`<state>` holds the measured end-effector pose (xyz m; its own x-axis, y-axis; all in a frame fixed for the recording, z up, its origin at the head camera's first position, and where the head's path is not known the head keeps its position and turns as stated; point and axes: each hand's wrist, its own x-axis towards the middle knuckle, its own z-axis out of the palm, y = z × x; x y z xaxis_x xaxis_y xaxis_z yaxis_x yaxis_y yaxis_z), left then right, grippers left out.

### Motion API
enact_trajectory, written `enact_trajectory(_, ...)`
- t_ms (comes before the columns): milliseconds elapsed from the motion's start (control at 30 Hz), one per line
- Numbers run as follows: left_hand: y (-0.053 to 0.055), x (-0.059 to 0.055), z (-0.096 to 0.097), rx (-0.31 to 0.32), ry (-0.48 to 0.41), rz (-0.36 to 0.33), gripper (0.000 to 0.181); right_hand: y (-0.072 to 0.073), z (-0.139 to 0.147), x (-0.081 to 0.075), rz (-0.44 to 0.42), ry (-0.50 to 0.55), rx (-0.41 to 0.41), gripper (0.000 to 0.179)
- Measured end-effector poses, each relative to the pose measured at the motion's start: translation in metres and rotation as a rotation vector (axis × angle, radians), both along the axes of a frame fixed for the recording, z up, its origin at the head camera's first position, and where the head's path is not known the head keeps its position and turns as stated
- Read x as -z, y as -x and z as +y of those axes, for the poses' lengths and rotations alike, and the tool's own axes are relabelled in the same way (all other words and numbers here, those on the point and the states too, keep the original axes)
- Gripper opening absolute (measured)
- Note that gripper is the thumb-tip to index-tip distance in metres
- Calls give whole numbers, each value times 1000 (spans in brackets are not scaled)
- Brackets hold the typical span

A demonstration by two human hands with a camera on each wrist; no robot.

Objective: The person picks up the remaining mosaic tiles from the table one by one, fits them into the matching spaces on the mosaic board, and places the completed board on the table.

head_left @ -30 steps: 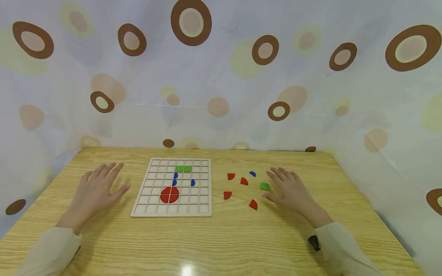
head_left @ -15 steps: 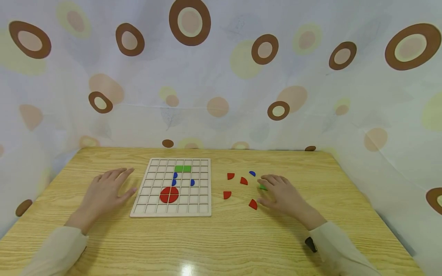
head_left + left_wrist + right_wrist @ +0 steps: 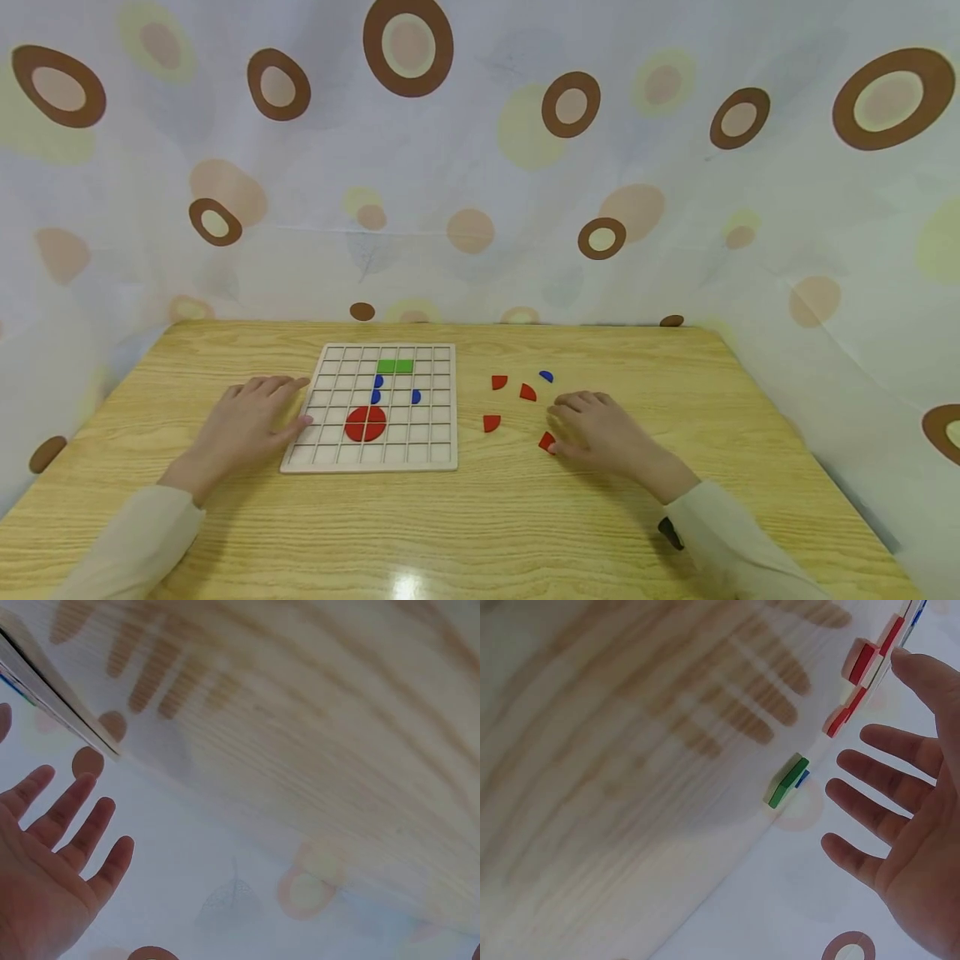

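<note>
Left hand [image 3: 247,423]: fingers straight and spread, nothing held; fingertips and thumb lie at the left edge of the grid board [image 3: 431,433], though I cannot tell whether they touch it.
Right hand [image 3: 603,437]: fingers loosely extended, gripping nothing, over the right part of the tabletop [image 3: 465,533] and well apart from the left hand.
Green square [image 3: 789,782]: on the tabletop near the right fingers in the right wrist view; the hand covers it in the head view.
Thumb hazard: the right thumb overlaps the nearest red quarter [image 3: 545,439], contact unclear; closing there could drag the wrong piece.
Thin edges: the pieces look low, so fingertips may push a piece away rather than lift it.
Board hazard: uneven pressure from the left hand could slide the board and unsettle its red disc [image 3: 356,417] of 4 quarters, 3 blue half-rounds [image 3: 416,397] and 2 green tiles [image 3: 386,367].
In the way: 3 loose red quarters [image 3: 528,392] lie between board and right hand; a low sweep could scatter them.
Beyond the fingers: 1 loose blue half-round [image 3: 547,377].
Around: patterned cloth [image 3: 480,150] behind; a dark item [image 3: 670,533] at the right cuff, unclear.
</note>
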<state>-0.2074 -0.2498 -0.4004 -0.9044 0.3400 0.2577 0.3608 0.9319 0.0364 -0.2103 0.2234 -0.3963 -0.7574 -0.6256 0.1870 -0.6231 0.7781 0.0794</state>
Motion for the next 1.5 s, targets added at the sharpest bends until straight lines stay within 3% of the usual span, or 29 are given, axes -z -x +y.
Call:
enact_trajectory(300,2,4,4,21,21,-39,53,-1,-6,2,-92,-11,-44,36)
enact_trajectory(700,3,7,5,21,28,-55,54,0,-6,6,-60,-29,-69,31)
enact_trajectory(1500,10,8,-2,94,59,-70,56,3,-8,8,-58,-12,-77,19)
